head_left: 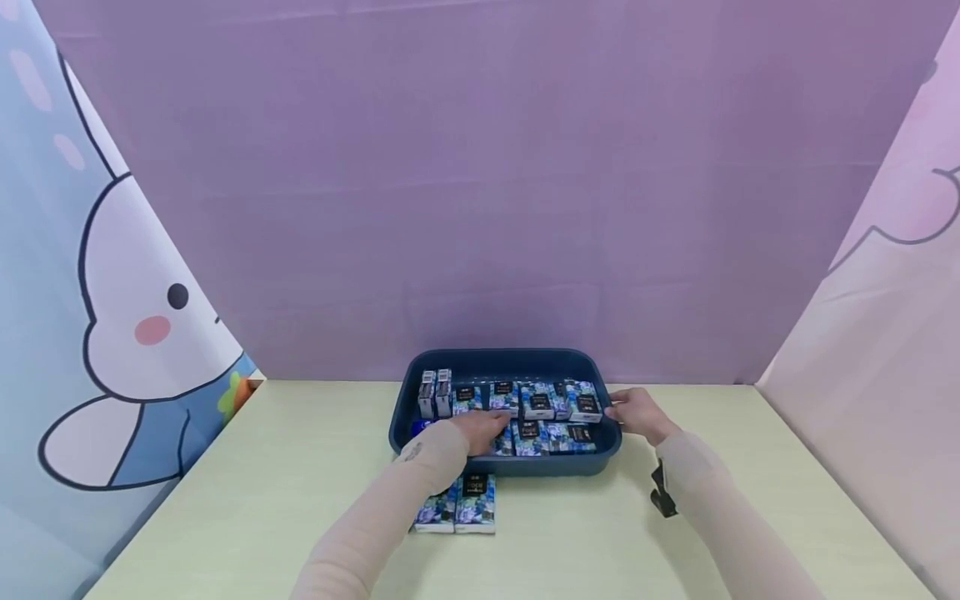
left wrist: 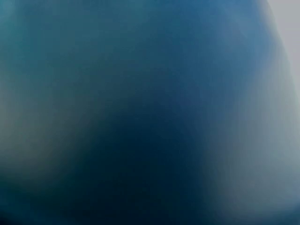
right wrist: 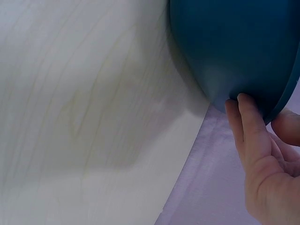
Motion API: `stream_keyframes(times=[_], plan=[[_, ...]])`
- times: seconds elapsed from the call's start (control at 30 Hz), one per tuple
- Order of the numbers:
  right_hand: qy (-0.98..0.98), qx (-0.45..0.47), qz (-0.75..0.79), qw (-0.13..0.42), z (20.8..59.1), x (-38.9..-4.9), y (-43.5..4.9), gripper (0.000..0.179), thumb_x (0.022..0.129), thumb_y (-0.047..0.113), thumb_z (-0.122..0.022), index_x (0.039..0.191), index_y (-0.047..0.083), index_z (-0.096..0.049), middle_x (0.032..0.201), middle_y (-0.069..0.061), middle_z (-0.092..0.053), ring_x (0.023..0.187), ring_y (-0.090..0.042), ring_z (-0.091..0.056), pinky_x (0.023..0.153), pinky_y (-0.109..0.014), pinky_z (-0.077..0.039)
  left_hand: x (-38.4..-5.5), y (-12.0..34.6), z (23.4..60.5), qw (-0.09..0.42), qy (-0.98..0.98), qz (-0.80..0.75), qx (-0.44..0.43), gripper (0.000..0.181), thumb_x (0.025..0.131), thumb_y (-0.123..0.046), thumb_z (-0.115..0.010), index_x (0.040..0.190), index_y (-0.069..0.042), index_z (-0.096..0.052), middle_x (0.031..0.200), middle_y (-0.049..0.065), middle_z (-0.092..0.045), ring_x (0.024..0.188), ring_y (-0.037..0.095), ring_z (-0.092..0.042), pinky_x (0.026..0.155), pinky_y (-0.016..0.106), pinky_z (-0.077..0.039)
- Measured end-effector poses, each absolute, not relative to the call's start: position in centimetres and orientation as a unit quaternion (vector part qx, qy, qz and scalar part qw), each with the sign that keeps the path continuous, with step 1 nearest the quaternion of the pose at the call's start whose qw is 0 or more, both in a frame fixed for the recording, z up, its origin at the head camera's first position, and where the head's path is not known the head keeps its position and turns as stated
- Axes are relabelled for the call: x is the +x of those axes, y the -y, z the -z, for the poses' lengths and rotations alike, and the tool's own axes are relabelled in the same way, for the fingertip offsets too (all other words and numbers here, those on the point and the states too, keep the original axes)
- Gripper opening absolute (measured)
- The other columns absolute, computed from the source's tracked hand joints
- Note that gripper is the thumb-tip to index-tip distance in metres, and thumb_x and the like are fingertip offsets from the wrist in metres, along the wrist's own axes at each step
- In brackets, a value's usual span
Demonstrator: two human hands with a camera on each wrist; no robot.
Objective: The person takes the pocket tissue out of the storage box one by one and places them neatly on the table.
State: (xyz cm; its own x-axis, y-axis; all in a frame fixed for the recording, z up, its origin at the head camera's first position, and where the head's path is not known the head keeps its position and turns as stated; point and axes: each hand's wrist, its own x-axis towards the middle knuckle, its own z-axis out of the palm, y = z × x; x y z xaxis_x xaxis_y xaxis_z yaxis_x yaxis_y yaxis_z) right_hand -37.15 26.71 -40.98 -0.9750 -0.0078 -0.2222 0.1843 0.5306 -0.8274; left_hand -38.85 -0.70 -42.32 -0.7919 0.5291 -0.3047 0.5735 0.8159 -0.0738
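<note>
A dark blue plastic basin (head_left: 517,467) holds several tissue packs with blue floral print and black labels, such as a pack (head_left: 583,403) near its right side. My left hand (head_left: 480,427) reaches over the front wall into the basin, above the packs; whether it grips one is hidden, and the left wrist view is only a dark blue blur. My right hand (head_left: 639,412) pinches the basin's right rim. In the right wrist view its fingers (right wrist: 251,117) lie against the basin's outer wall (right wrist: 225,56), with the thumb over the rim.
Outside the basin's front wall, tissue packs (head_left: 476,504) lie flat on the pale wooden table (head_left: 300,467), partly behind the left forearm. A purple cloth (head_left: 487,208) hangs behind the basin, with printed cloths at both sides. Something black (head_left: 663,493) shows under the right wrist.
</note>
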Motion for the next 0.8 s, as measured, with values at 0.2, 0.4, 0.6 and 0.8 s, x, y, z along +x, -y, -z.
stream_keyframes(times=[0.2,0.4,0.6,0.8], plan=[[-0.862,0.040,0.494,0.108,41.2,-37.6,-27.1,0.042,0.091,0.001,-0.049,0.125,-0.021,-0.039,0.118,-0.034,-0.053,0.101,-0.033,-0.060,0.085,-0.044,-0.051,-38.9,0.6,42.5,0.125,-0.942,0.096,0.295,0.064,0.091,-0.016,-0.056,0.146,-0.023,-0.024,0.148,-0.003,-0.032,0.127,0.017,-0.044,0.101,0.031,-0.040],[-0.863,0.049,0.493,0.104,41.1,-37.3,-26.9,0.041,0.092,0.000,-0.047,0.127,-0.020,-0.038,0.121,-0.034,-0.051,0.106,-0.036,-0.058,0.088,-0.046,-0.049,-39.3,0.7,43.0,0.112,-0.943,0.096,0.298,0.067,0.088,-0.024,-0.061,0.145,-0.023,-0.026,0.146,0.001,-0.035,0.129,0.019,-0.041,0.102,0.034,-0.041],[-0.863,0.049,0.493,0.098,41.4,-37.3,-26.7,0.040,0.092,-0.001,-0.045,0.126,-0.021,-0.038,0.122,-0.035,-0.050,0.108,-0.038,-0.056,0.088,-0.046,-0.048,-39.5,0.8,43.0,0.106,-0.946,0.089,0.294,0.069,0.084,-0.034,-0.065,0.143,-0.020,-0.031,0.143,0.004,-0.039,0.128,0.020,-0.042,0.102,0.036,-0.040],[-0.863,0.051,0.493,0.102,41.4,-37.5,-26.9,0.041,0.093,-0.001,-0.044,0.128,-0.020,-0.037,0.124,-0.035,-0.048,0.111,-0.039,-0.054,0.090,-0.046,-0.047,-40.0,0.9,42.5,0.087,-0.945,0.079,0.304,0.072,0.081,-0.038,-0.068,0.141,-0.018,-0.034,0.138,0.006,-0.043,0.124,0.024,-0.045,0.098,0.038,-0.043]])
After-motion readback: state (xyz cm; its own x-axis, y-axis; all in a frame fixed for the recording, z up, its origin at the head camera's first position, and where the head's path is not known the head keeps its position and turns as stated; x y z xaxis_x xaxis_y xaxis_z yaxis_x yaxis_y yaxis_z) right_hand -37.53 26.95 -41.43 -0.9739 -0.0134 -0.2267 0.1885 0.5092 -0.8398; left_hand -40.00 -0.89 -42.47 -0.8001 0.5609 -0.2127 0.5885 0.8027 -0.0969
